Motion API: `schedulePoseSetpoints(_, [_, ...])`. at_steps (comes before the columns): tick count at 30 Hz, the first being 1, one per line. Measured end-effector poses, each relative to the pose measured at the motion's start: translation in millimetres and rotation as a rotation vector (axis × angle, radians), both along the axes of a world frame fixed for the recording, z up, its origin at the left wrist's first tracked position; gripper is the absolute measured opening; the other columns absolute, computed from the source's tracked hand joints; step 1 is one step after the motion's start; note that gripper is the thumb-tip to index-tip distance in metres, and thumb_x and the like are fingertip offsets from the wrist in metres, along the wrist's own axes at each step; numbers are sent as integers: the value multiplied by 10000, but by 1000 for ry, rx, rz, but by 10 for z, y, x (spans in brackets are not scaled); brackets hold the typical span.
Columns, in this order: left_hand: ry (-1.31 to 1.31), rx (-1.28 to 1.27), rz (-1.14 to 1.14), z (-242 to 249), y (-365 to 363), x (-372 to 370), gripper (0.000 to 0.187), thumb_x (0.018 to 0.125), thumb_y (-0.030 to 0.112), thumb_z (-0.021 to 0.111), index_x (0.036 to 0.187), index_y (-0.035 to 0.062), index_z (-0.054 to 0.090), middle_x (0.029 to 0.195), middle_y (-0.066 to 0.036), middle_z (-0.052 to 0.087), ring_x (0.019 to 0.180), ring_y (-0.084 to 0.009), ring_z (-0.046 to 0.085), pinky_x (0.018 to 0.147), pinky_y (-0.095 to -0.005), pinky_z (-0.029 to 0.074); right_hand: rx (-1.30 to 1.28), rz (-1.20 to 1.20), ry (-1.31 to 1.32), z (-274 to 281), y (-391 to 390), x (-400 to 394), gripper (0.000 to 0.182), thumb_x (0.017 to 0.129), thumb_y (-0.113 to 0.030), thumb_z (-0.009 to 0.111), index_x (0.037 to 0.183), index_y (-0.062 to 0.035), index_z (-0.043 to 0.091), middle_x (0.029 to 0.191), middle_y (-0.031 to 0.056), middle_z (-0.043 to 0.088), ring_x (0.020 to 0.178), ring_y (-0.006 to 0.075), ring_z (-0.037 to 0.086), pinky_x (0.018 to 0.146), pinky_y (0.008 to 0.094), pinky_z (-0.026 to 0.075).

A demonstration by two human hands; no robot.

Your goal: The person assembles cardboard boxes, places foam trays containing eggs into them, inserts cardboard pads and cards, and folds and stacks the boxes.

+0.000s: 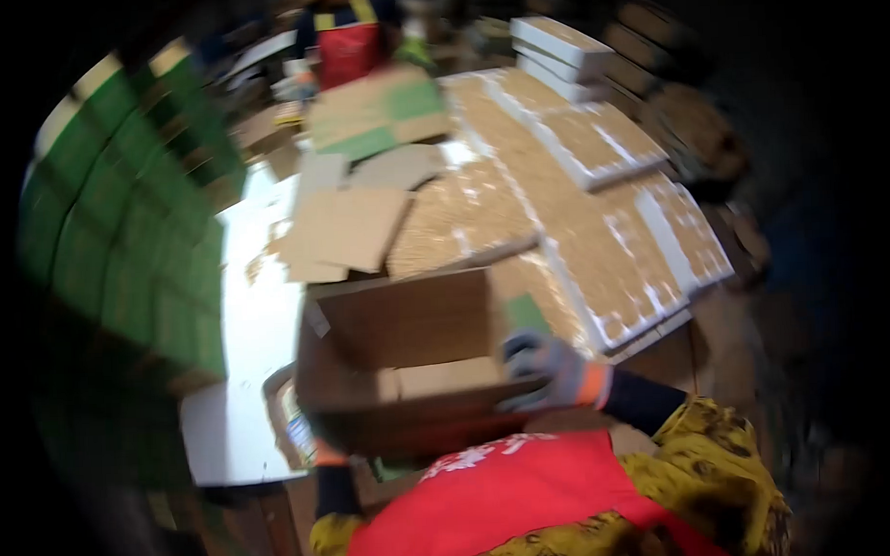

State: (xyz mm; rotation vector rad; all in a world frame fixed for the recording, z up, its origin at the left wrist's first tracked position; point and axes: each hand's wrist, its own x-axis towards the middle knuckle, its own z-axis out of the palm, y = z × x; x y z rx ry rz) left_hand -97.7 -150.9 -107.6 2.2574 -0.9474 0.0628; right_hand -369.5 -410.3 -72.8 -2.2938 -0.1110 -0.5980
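Note:
An open cardboard box [416,431] is in front of my chest, with its brown inside and a lighter flat piece at the bottom showing. My right hand [551,369], in a grey glove with an orange cuff, grips the box at its right side. Of my left arm, only the orange cuff [329,454] and dark sleeve show at the box's lower left. The box hides the fingers of that hand. Flat cardboard sheets [347,227] lie just beyond the box.
Green boxes [120,221] are stacked high on the left, beside a white table surface [260,314]. White-edged trays of tan material [600,233] cover the right side. A person in a red apron [349,54] stands at the far end behind a large cardboard piece [375,109].

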Motion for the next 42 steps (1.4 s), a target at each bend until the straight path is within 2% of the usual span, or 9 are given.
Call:
schedulePoseSetpoints(4, [44, 186, -129, -261, 444, 453, 389, 975, 217, 430, 1285, -11, 485, 1330, -146, 442, 1167, -239, 446, 1023, -370, 342, -220, 172, 229, -323, 598, -142, 172, 763, -155, 665, 912, -123, 584, 1107, 160, 530, 967, 331, 536, 793, 382, 467])
schedulePoseSetpoints(7, [145, 238, -158, -550, 842, 833, 410, 982, 198, 416, 1331, -15, 448, 1421, -147, 384, 1261, -241, 403, 1074, -369, 311, 33, 53, -112, -279, 493, -322, 208, 846, -225, 610, 1008, -95, 596, 1095, 128, 564, 836, 254, 561, 716, 343, 473])
schedulePoseSetpoints(13, [655, -11, -137, -271, 518, 337, 371, 952, 143, 435, 1280, -21, 488, 1282, -119, 512, 1164, -218, 478, 1008, -305, 375, 360, -1227, -373, -859, -1287, -1659, 328, 854, -262, 623, 1127, -106, 530, 991, 90, 538, 742, 215, 525, 649, 339, 451])
schedulePoseSetpoints(14, [582, 231, -74, -420, 623, 472, 401, 934, 135, 463, 1303, -21, 465, 1293, -114, 501, 1175, -222, 471, 1014, -306, 368, 388, -1373, -412, -1037, -1752, -1962, 346, 853, -266, 627, 1142, -112, 518, 971, 85, 531, 728, 211, 516, 639, 338, 445])
schedulePoseSetpoints(18, [482, -199, 176, -320, 233, 202, 523, 841, 110, 552, 1332, -27, 437, 1333, -124, 476, 1236, -239, 428, 1043, -315, 329, 672, -1731, -364, -1750, -3288, -2831, 423, 847, -280, 642, 1206, -138, 469, 891, 65, 500, 673, 196, 481, 595, 335, 423])
schedulePoseSetpoints(32, [443, -197, 210, -213, -306, 54, 611, 803, 52, 563, 1392, 30, 400, 1243, -111, 547, 1057, -206, 548, 871, -278, 451, 1611, -1089, -825, -2489, -3918, -2535, 727, 826, -329, 694, 1428, -229, 300, 612, -7, 392, 479, 141, 359, 444, 325, 346])
schedulePoseSetpoints(33, [514, -229, 179, -244, -327, 127, 628, 803, 55, 566, 1403, 33, 381, 1255, -117, 542, 1056, -198, 547, 866, -270, 452, 1407, -1605, -846, -2048, -3691, -2133, 740, 765, -337, 756, 1386, -239, 365, 541, -42, 263, 422, 100, 239, 400, 313, 292])
schedulePoseSetpoints(38, [538, -69, 148, -166, -330, 195, 690, 808, 64, 564, 1445, 44, 300, 1310, -155, 511, 1091, -201, 532, 896, -265, 437, 1471, -1027, -882, -1793, -2988, -2310, 484, 823, -291, 683, 1248, -128, 517, 999, 71, 625, 846, 216, 624, 743, 384, 512])
schedulePoseSetpoints(42, [484, -186, 77, -439, -220, 200, 690, 821, 68, 544, 1449, 19, 265, 1361, -190, 460, 1195, -242, 474, 974, -292, 392, 1524, -825, -662, -1073, -1923, -2124, 440, 926, -297, 514, 1309, -81, 489, 1247, 122, 556, 1126, 278, 550, 946, 424, 460])
